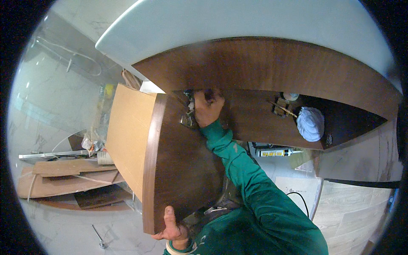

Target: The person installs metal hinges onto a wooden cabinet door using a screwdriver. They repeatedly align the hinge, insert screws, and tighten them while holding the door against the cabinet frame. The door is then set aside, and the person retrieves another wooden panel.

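"Green sleeve nearest the camera, running from the lower edge toward the centre. It belongs to the person's right arm."

"Where does that arm end?"

"At a bare right grip, tucked into the corner where a brown panel meets the brown cabinet. Its fingers curl beside a silvery metal fitting on the panel. I cannot tell whether they hold anything, because the fingertips are in shadow."

"And the other side?"

"The left grip is at the panel's lower end, holding it: thumb flat on the brown face, the remaining fingers mostly hidden by the edge."

"How does the panel stand?"

"It sits left of centre, projecting from the cabinet toward the person. A tan surface adjoins its left edge."

"What else is around?"

"Above the cabinet, a smooth white basin-like top. Inside, toward the right, a pale blue bundle with a thin stick beside it. Below the cabinet, a sealant tube lies on its side, its nozzle pointing right. At far left, flat brown boards lie stacked on the pale floor."
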The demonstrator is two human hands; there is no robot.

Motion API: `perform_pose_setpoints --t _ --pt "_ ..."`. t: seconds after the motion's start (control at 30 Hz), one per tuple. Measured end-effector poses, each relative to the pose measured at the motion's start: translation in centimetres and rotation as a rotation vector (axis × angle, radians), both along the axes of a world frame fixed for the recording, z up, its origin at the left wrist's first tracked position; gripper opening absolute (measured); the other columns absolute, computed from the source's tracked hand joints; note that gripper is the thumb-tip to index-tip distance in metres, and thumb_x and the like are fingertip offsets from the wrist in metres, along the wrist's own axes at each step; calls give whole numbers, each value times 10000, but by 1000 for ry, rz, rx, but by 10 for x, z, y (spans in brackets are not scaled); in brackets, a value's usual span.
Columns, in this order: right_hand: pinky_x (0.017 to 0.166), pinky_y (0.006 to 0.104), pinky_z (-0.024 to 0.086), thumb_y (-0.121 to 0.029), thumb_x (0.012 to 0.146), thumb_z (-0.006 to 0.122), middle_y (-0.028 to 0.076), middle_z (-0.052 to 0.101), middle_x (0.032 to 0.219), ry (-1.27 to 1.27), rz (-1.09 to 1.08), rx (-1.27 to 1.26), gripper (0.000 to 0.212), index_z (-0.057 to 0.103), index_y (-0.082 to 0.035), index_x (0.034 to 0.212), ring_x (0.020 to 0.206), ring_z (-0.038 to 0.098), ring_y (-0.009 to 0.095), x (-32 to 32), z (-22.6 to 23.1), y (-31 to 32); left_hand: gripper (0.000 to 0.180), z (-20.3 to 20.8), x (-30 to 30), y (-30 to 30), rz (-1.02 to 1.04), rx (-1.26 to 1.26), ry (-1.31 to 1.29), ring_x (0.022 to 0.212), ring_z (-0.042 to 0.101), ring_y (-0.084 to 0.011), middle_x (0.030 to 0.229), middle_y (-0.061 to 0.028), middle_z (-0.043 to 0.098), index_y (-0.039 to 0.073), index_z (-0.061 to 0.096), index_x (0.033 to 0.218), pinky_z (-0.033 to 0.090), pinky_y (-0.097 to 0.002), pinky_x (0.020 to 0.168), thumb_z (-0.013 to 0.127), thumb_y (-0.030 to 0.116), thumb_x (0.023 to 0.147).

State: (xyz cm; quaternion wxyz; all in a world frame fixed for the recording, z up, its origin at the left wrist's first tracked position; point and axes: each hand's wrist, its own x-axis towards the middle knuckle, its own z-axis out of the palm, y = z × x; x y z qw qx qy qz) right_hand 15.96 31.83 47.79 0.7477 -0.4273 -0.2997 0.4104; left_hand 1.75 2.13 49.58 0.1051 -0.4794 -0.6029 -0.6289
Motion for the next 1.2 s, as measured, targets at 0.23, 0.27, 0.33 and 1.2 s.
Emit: perform_pose_setpoints --t 0.23,0.27,0.33,1.2 --pt "731 461 452 -337 778 679 206 592 904 -153 -181 -90 444 576 46 979 780 552 345 -15 0 6 634 5 -9 4 -252 -21 -113 954 582 -322 1184 -239 558 40 432 1273 528 -509 872 671 -164 723" --pt "741 466 450 -333 780 681 208 593 909 -48 -158 -17 451 575 47 997 795 552 355 -16 1 5 598 2 -8 4 -267 52 -85 913 602 -312 1154 -222 590 14 467 1263 544 -495 850 680 -146 728" --pt "761 475 447 -327 785 686 213 595 919 123 -119 162 465 572 50 1032 825 551 375 -17 2 1 588 -3 -6 2 -306 135 -65 876 623 -299 1129 -205 617 -5 489 1274 561 -473 834 694 -121 735" --pt "633 397 503 -183 755 674 101 635 762 185 -277 301 351 576 3 1036 667 603 253 -10 22 13 709 29 13 17 -429 -186 -311 1121 514 -322 1324 -190 476 8 367 1389 401 -495 1018 646 -51 740"
